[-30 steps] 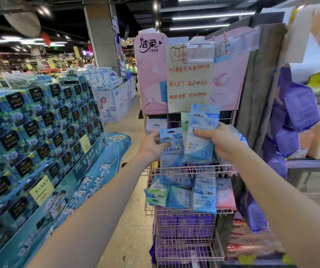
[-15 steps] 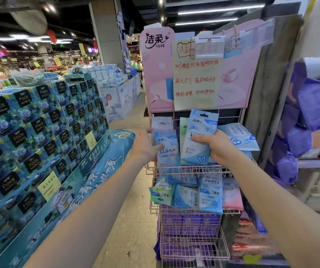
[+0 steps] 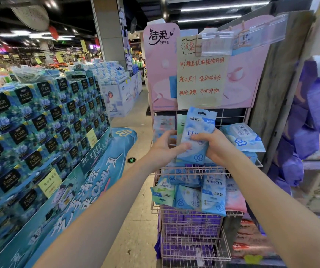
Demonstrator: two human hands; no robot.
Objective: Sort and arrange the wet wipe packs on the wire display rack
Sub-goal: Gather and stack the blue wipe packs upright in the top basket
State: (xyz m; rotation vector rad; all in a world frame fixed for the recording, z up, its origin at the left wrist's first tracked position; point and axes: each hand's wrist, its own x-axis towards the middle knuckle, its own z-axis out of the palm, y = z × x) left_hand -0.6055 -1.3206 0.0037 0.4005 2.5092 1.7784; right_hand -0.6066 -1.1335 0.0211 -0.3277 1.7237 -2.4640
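Left hand [image 3: 166,147] leaves the racked pack, joining the right hand [image 3: 216,147]; both now pinch one blue pack [image 3: 196,132] (upright), seemingly squaring it for the wire rack [image 3: 192,168].

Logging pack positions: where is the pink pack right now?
In the head view, the pink pack hangs at the right end of the rack's middle tier, beside a blue pack.
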